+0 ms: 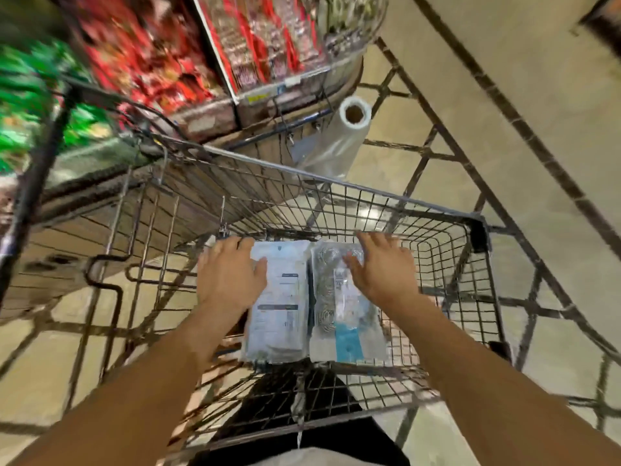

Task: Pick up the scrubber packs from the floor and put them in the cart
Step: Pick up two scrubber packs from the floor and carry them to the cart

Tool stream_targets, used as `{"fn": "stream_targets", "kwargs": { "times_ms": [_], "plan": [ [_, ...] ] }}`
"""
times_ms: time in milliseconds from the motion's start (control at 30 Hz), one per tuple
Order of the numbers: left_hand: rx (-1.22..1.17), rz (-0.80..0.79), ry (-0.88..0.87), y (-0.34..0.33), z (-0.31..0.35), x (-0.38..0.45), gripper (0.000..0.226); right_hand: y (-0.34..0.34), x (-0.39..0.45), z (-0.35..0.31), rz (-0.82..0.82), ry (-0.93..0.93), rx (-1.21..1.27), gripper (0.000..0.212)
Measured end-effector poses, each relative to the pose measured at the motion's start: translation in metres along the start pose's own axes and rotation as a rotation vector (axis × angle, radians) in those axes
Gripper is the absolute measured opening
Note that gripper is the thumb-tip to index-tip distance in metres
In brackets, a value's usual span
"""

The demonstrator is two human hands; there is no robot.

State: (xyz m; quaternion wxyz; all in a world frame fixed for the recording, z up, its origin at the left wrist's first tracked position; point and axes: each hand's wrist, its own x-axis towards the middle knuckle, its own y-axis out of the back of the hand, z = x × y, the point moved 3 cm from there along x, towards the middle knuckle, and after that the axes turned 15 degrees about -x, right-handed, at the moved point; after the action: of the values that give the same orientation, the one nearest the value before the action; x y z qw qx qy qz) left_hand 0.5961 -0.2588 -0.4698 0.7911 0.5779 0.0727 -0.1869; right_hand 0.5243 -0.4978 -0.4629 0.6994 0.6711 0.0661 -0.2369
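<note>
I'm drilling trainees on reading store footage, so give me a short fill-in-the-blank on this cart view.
1. The two scrubber packs lie inside the wire ____.
2. The packs lie ____ by side.
3. The left hand rests on the pack whose face is mostly ____.
4. The right hand has its fingers ____, gripping nothing.

Missing words: cart; side; white; spread

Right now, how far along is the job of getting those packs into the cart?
Nearly done, it seems. Two packs lie side by side inside the cart. The left hand and right hand are spread open over them, gripping nothing. No pack shows on the visible floor, though others may lie out of view.
</note>
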Motion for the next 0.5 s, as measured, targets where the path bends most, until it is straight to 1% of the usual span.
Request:
{"fn": "stream_targets", "kwargs": {
  "times_ms": [167, 233, 300, 367, 500],
  "plan": [
    [0.065, 0.178, -0.010, 0.096, 0.003, -0.017, 0.054, 0.095, 0.003, -0.029, 0.206, 0.190, -0.081, 0.058],
    [0.078, 0.260, 0.011, 0.135, 0.002, -0.028, 0.053, 0.134, 0.005, -0.045, 0.283, 0.256, -0.106, 0.056],
    [0.087, 0.377, 0.016, 0.175, -0.002, -0.045, 0.050, 0.173, 0.004, -0.062, 0.365, 0.322, -0.116, 0.056],
    [0.093, 0.469, 0.058, 0.212, -0.007, -0.066, 0.051, 0.210, -0.001, -0.081, 0.435, 0.401, -0.149, 0.059],
    [0.131, 0.573, 0.178, 0.273, -0.021, -0.116, 0.051, 0.281, -0.021, -0.127, 0.572, 0.559, -0.184, 0.060]
  ]
}}
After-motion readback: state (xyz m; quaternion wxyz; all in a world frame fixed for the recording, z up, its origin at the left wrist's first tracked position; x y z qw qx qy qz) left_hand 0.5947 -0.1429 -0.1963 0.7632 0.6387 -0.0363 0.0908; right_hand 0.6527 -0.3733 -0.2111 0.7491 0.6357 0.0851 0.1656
